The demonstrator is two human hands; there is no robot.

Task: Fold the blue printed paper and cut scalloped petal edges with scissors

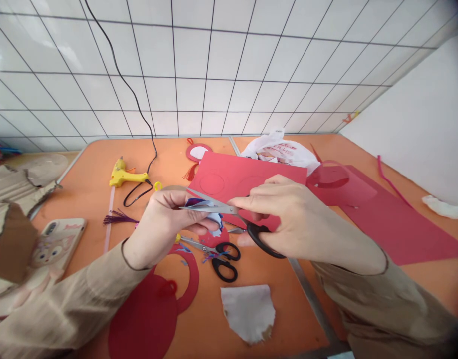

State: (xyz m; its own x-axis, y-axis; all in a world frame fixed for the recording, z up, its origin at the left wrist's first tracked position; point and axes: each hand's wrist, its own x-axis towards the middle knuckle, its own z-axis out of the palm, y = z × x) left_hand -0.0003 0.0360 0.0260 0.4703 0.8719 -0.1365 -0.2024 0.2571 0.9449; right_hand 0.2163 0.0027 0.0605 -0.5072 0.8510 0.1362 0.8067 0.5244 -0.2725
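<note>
Above the middle of the table, my right hand [281,212] grips a pair of scissors [221,208] by its black handles, its blades spread apart and pointing left. My left hand [169,214] pinches a small blue and white piece [215,218], paper or cloth, which lies between the blades; its exact shape is partly hidden by my fingers. Below the hands, a second pair of black-handled scissors [204,248] rests on the table among blue scraps. A red sheet [214,174] with circles drawn on it lies just behind the hands.
A yellow glue gun [126,174] with a black cord stands at the back left. Red cut discs [142,319] and a greyish scrap [249,311] lie in front. A phone [60,244] and torn cardboard [12,234] are left; a plastic bag [284,152] and red sheets [393,224] right.
</note>
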